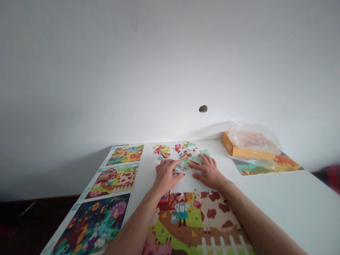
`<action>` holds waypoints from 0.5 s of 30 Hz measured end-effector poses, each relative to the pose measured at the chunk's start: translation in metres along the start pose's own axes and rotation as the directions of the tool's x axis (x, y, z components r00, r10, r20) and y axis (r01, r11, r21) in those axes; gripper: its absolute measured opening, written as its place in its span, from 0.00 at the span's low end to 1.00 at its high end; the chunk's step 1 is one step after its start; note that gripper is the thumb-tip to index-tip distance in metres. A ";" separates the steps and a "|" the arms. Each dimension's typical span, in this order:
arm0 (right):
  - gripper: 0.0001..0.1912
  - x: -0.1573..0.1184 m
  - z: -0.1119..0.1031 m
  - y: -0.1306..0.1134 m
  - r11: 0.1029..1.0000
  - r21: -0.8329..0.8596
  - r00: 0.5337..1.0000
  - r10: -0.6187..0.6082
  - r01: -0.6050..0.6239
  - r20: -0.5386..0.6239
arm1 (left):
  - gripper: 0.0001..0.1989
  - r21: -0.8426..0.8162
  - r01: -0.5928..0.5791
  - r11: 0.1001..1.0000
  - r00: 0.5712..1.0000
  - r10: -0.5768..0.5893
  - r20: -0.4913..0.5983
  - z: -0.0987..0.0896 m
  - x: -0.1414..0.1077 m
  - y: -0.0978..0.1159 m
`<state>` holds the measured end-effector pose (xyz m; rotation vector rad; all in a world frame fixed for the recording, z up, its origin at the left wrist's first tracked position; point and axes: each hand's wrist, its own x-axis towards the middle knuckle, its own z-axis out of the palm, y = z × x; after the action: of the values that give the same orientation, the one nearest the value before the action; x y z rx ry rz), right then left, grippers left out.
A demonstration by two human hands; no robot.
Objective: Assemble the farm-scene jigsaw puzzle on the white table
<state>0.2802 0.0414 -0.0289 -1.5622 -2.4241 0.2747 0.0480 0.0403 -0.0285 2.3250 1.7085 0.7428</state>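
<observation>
A partly assembled farm jigsaw puzzle (186,226) lies below my forearms, showing a farmer, a spotted cow and a white fence. Beyond its upper edge is a loose pile of puzzle pieces (184,154). My left hand (166,174) rests at the near left of this pile, fingers bent but apart, its thumb beside a red-edged puzzle piece (178,174). On the pile's right side, my right hand (208,171) is spread, its fingertips touching or just above pale green and red pieces. Fingers partly cover the pieces under both hands.
A reference sheet (113,182) with three printed pictures lies along the table's left side. At the back right, an orange box (248,153) carries a clear plastic bag (255,136), with another picture (273,166) partly under it. The wall (159,71) bounds the table's far edge.
</observation>
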 end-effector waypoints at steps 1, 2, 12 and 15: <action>0.24 0.000 0.000 0.000 1.000 0.002 1.000 -0.003 0.003 -0.003 | 0.22 0.004 0.019 1.000 1.000 -0.019 -0.024 0.000 0.001 -0.001; 0.24 -0.001 -0.001 0.000 1.000 0.005 1.000 -0.007 0.007 -0.005 | 0.19 0.011 0.054 0.998 0.997 -0.053 -0.061 0.000 0.001 -0.003; 0.25 -0.001 0.001 0.002 0.999 0.014 0.998 -0.035 0.036 -0.044 | 0.20 0.184 0.363 0.913 0.925 -0.328 -0.194 -0.004 0.002 -0.011; 0.25 -0.001 0.001 0.003 0.999 0.017 0.998 -0.035 0.036 -0.053 | 0.19 0.186 0.374 0.909 0.917 -0.332 -0.221 -0.005 0.002 -0.010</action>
<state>0.2822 0.0417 -0.0311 -1.4974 -2.3997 0.2449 0.0376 0.0446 -0.0281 2.0289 2.3260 0.7444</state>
